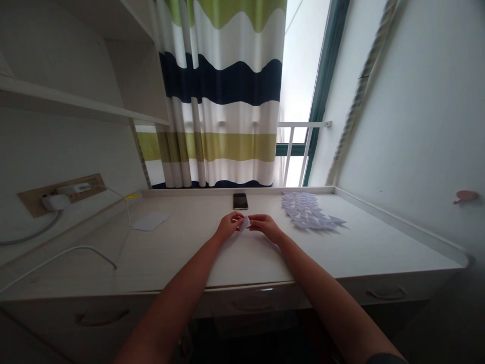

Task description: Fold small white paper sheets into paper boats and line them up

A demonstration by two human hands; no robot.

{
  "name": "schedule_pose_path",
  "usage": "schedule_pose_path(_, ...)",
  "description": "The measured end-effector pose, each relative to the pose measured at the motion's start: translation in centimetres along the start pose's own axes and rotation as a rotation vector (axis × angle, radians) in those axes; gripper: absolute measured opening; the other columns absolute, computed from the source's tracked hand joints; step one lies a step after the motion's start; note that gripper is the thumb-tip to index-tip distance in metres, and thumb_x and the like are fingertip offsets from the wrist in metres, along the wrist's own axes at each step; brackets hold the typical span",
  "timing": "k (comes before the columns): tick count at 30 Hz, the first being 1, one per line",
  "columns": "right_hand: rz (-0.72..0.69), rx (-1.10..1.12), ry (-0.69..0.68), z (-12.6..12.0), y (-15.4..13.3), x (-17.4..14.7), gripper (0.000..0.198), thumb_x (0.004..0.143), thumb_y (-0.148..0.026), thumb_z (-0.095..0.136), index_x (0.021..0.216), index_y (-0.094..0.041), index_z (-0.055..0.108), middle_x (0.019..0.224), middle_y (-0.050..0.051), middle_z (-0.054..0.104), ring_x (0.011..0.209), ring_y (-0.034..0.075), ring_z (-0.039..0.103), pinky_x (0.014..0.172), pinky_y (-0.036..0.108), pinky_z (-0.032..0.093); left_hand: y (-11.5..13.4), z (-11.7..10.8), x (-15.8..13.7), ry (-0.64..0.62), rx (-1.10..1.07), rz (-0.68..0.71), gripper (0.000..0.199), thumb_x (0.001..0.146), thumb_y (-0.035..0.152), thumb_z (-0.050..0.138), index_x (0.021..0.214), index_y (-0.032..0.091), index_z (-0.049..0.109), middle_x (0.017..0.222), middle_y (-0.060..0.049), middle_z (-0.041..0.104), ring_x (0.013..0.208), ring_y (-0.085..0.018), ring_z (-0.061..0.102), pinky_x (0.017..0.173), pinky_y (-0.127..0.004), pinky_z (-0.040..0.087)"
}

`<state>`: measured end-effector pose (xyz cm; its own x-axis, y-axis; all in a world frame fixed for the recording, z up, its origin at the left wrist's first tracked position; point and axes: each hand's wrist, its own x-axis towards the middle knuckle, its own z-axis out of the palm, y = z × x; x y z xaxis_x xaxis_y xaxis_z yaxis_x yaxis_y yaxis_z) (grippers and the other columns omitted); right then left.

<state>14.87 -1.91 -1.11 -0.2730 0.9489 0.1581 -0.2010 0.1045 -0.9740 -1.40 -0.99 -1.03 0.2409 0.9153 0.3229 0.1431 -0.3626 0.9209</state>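
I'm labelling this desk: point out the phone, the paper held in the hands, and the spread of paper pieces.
Phone (240, 200), head view: on its dark screen.
Held paper (245, 223), head view: its pale face.
Spread of paper pieces (306, 211), head view: its middle.

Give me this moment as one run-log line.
left hand: holding folded paper | right hand: at same paper's edge | phone: beyond hands | paper pieces: clustered right | flat paper: left

Green, white and navy stripes on the curtain (227, 83), white paper (245, 223), black phone (240, 201).
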Motion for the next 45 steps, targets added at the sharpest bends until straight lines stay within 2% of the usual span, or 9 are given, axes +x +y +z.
schedule_pose_path(6, -0.023, -0.075, 0.069, -0.2, 0.22, 0.34, 0.02, 0.057, -0.02, 0.065, 0.076, -0.014, 0.067, 0.064, 0.002, 0.065, 0.055, 0.01, 0.057, 0.06, 0.027, 0.047, -0.01, 0.27, -0.15, -0.06, 0.019, 0.017, 0.032, 0.063, 0.039, 0.061, 0.081, 0.013, 0.056, 0.081, -0.007, 0.059, 0.071, -0.016, 0.057, 0.055, -0.026, 0.049)
schedule_pose_path(9, -0.031, -0.092, 0.065, -0.13, 0.11, 0.21, 0.019, 0.058, -0.021, 0.064, 0.076, -0.014, 0.066, 0.063, 0.002, 0.064, 0.054, 0.01, 0.056, 0.058, 0.026, 0.045, -0.24, 0.3, -0.09, -0.038, 0.067, 0.04, 0.03, 0.061, 0.034, 0.064, 0.081, 0.013, 0.055, 0.079, -0.006, 0.059, 0.068, -0.014, 0.057, 0.054, -0.025, 0.049)
schedule_pose_path(14, -0.05, -0.125, 0.083, 0.04, -0.03, 0.01, 0.023, 0.058, -0.023, 0.064, 0.08, -0.016, 0.064, 0.059, -0.002, 0.059, 0.053, 0.008, 0.054, 0.053, 0.022, 0.042, -0.46, 0.38, -0.02, 0.025, 0.103, 0.021, 0.014, 0.064, 0.019, 0.057, 0.076, 0.014, 0.052, 0.072, -0.002, 0.055, 0.064, -0.013, 0.055, 0.05, -0.024, 0.049)
schedule_pose_path(19, -0.053, -0.177, 0.087, -0.09, 0.32, 0.25, 0.026, 0.054, -0.026, 0.068, 0.076, -0.016, 0.06, 0.057, -0.004, 0.055, 0.051, 0.008, 0.051, 0.051, 0.023, 0.043, -0.27, 0.62, -0.1, 0.0, 0.069, -0.023, 0.02, 0.062, 0.013, 0.055, 0.081, 0.014, 0.053, 0.073, -0.001, 0.055, 0.064, -0.012, 0.054, 0.048, -0.023, 0.049)
schedule_pose_path(24, -0.109, -0.223, 0.132, -0.13, 0.36, 0.31, 0.023, 0.053, -0.027, 0.068, 0.072, -0.016, 0.06, 0.061, -0.003, 0.054, 0.054, 0.009, 0.051, 0.052, 0.024, 0.043, -0.27, 0.61, 0.02, -0.001, 0.044, -0.052, 0.018, 0.061, 0.017, 0.057, 0.078, 0.013, 0.056, 0.074, -0.003, 0.057, 0.064, -0.013, 0.054, 0.051, -0.023, 0.048)
schedule_pose_path(30, -0.144, -0.257, 0.1, 0.15, 0.17, 0.12, 0.024, 0.055, -0.029, 0.065, 0.075, -0.016, 0.062, 0.056, -0.003, 0.052, 0.05, 0.008, 0.047, 0.048, 0.022, 0.04, 0.14, 0.29, 0.09, 0.079, 0.291, 0.05, 0.019, 0.063, 0.032, 0.056, 0.063, 0.014, 0.061, 0.059, -0.002, 0.057, 0.058, -0.014, 0.051, 0.053, -0.024, 0.039)
schedule_pose_path(37, -0.119, -0.235, 0.154, 0.19, 0.29, 0.24, 0.024, 0.052, -0.033, 0.067, 0.064, -0.016, 0.056, 0.053, -0.003, 0.052, 0.05, 0.009, 0.048, 0.048, 0.023, 0.04, 0.25, 0.39, 0.14, 0.086, 0.271, 0.04, 0.018, 0.064, 0.03, 0.051, 0.053, 0.015, 0.053, 0.053, 0.002, 0.049, 0.054, -0.011, 0.045, 0.052, -0.022, 0.033)
schedule_pose_path(41, -0.143, -0.256, 0.151, 0.19, 0.5, 0.43, 0.024, 0.053, -0.034, 0.066, 0.065, -0.015, 0.056, 0.052, -0.004, 0.052, 0.048, 0.008, 0.046, 0.047, 0.023, 0.038, 0.16, 0.45, 0.17, 0.094, 0.277, 0.07, 0.021, 0.064, 0.031, 0.049, 0.051, 0.015, 0.049, 0.053, 0.002, 0.047, 0.056, -0.011, 0.044, 0.054, -0.022, 0.033)
schedule_pose_path(45, -0.203, -0.357, 0.202, 0.09, 0.91, 0.81, 0.021, 0.056, -0.033, 0.064, 0.065, -0.015, 0.056, 0.053, -0.003, 0.053, 0.048, 0.009, 0.047, 0.048, 0.024, 0.039, 0.05, 0.42, 0.28, 0.133, 0.271, 0.043, 0.021, 0.063, 0.032, 0.05, 0.05, 0.015, 0.049, 0.052, 0.002, 0.047, 0.055, -0.011, 0.043, 0.052, -0.022, 0.032)
